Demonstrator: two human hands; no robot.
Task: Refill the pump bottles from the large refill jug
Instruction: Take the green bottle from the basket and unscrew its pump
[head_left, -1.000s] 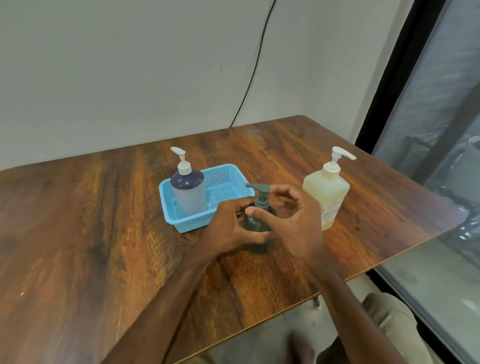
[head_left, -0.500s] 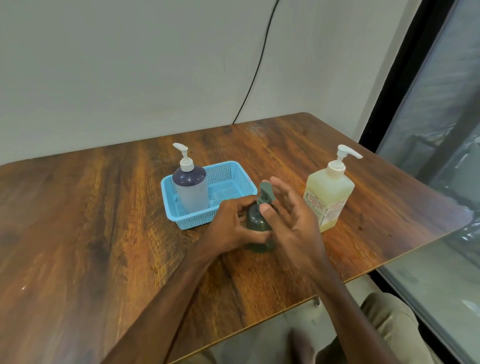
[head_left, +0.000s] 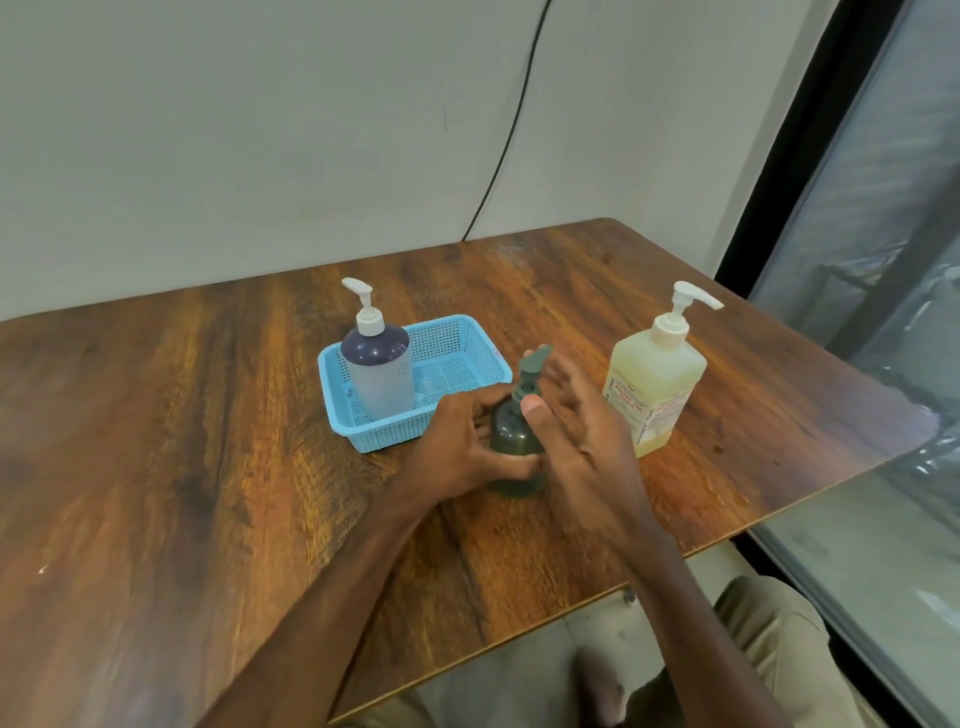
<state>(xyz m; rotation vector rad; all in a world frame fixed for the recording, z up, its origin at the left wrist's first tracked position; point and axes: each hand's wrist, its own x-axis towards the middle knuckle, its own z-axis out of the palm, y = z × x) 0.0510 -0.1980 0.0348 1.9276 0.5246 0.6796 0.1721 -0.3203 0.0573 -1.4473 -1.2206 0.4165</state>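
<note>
A small dark green pump bottle (head_left: 515, 432) stands on the wooden table (head_left: 182, 441), just in front of the blue basket (head_left: 387, 437). My left hand (head_left: 460, 449) grips its body from the left. My right hand (head_left: 587, 441) is at its pump, thumb on the collar and fingers stretched out behind the neck, pinching it. The pump head points up and away to the right. The large pale yellow refill jug (head_left: 655, 387), with a white pump, stands upright to the right of my hands. A purple-topped pump bottle (head_left: 382, 370) stands in the basket's left half.
The right half of the basket holds nothing. The table's front edge runs diagonally under my forearms, and its right edge meets a dark window frame (head_left: 810, 171). A black cable (head_left: 511, 130) hangs down the wall behind.
The green bottle's pump head has turned from pointing left to pointing away and right. My right fingers went from curled over the pump to stretched out. The left hand kept its grip.
</note>
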